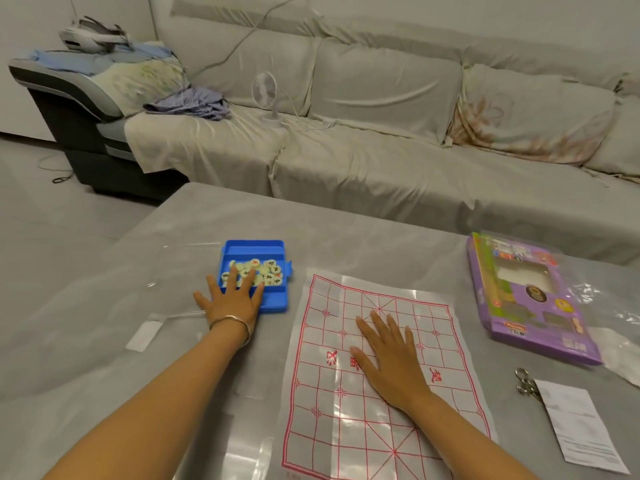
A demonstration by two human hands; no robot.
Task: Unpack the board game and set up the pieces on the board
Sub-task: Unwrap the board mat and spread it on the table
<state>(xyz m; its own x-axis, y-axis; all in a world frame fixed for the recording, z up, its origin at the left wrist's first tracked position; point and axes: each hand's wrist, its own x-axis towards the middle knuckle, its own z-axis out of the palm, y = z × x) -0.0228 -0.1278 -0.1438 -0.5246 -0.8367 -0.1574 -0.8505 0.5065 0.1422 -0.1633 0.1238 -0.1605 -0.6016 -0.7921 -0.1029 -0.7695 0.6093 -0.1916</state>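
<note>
- The left hand (230, 304) covers some of the round pieces (268, 271) in the blue tray (254, 249). The marks on the pieces are too small to read.
- The near edge of the paper board (363, 431) is cut off at the bottom.
- The scissors (523, 382) on the right are partly under a white paper (578, 424).
- The left hand lies flat with fingers spread and straight. The tips touch the pieces and grip nothing.
- The right hand (391, 355) lies flat on the middle of the board, fingers straight, holding nothing.
- The tray sits just left of the board's far corner.
</note>
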